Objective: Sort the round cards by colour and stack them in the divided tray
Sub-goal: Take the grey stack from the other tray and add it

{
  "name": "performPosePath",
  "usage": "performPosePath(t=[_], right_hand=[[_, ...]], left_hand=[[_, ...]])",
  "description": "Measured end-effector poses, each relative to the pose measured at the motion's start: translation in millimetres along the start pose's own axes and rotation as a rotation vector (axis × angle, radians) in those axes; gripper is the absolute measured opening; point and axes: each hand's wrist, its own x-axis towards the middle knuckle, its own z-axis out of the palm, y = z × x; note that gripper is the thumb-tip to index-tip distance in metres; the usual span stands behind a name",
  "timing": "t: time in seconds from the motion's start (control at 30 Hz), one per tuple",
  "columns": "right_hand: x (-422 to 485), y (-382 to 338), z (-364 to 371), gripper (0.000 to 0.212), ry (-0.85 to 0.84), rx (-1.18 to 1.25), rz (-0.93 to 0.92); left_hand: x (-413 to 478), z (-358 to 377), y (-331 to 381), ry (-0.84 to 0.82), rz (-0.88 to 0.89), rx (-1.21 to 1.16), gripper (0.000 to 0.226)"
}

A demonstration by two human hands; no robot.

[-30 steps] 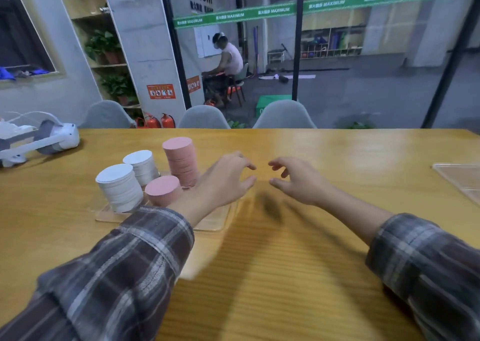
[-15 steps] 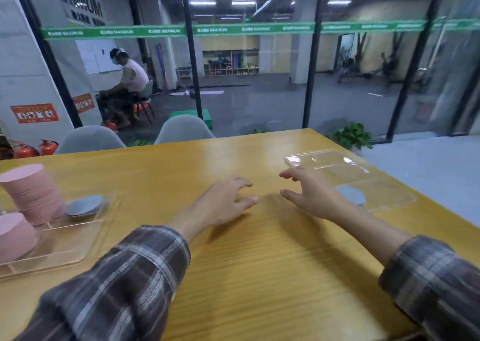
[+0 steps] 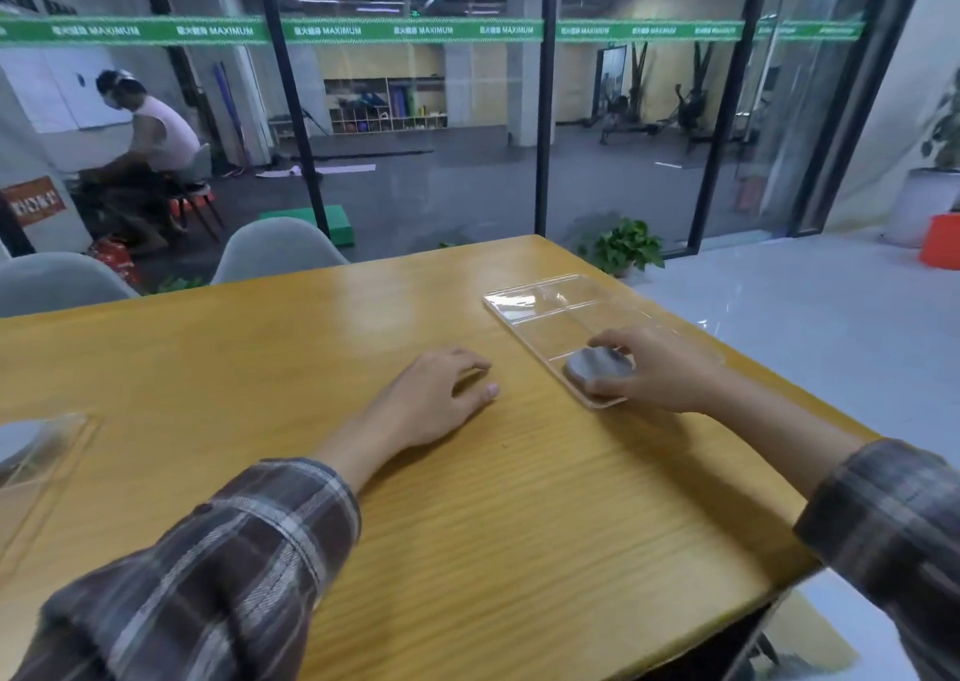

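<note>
Head view: right hand (image 3: 660, 368) now pinches grey cards (image 3: 597, 364) in tray (image 3: 519, 307); left hand (image 3: 441, 400) relaxed.

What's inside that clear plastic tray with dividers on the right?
The clear divided tray holds grey round cards in its nearest compartment, pinched by the right hand. The far compartments look empty. The hand hides whatever lies beneath it.

Right hand (image 3: 660, 368) pinches grey cards (image 3: 597, 364) in near compartment of divided tray (image 3: 540, 298), right side of bench (image 3: 467, 524). Left hand (image 3: 431, 405) rests on bench, fingers loosely curled.
</note>
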Motion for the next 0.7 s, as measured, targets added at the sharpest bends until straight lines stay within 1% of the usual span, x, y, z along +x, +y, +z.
performPosePath(t=[0.1,0.17,0.4,0.53,0.7], right_hand=[[4,2,-6,0.075,-0.039,-0.048,0.005],[6,0,-10,0.079,-0.059,-0.064,0.002],[19,-8,-17,0.080,-0.102,-0.089,-0.009],[14,-10,-16,0.077,-0.045,-0.071,-0.003],[7,-14,-13,0.087,0.065,-0.038,-0.052]], left_hand=[[0,0,-3,0.026,0.014,-0.018,0.044],[-2,0,-6,0.044,0.022,-0.041,0.042],[-8,-3,-7,0.068,0.030,-0.083,0.040],[-12,-5,-7,0.089,0.032,-0.106,0.037],[-21,-13,-9,0.089,0.018,-0.144,0.037]])
